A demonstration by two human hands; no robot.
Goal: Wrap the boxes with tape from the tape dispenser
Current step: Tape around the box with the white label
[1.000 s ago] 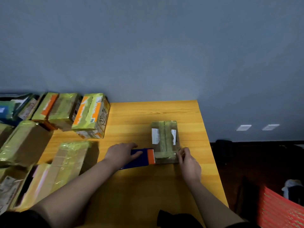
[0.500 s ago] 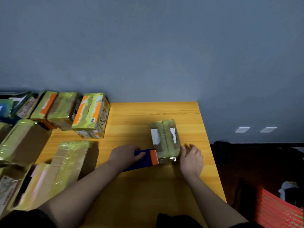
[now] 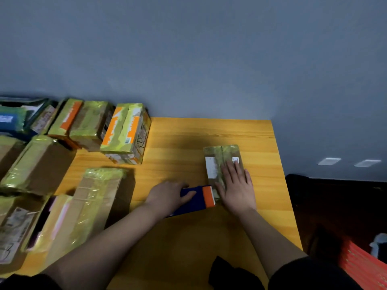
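A small brown box point(image 3: 215, 162) with white labels and yellowish tape lies on the right part of the orange wooden table point(image 3: 188, 237). My right hand point(image 3: 235, 185) lies flat on the box's near half, fingers straight. A blue tape dispenser with an orange front point(image 3: 199, 198) sits against the box's near left corner. My left hand point(image 3: 167, 195) grips its blue body from the left, thumb along the top.
Several taped boxes crowd the left side: an orange-and-white one point(image 3: 125, 132) at the back, a long brown one point(image 3: 92, 206) near my left arm. The table ends at the right, with dark floor and a red crate point(image 3: 364, 266) below.
My right hand moved from the table beside the box's near end up onto the box top and now presses flat on it. The left hand stays on the dispenser.
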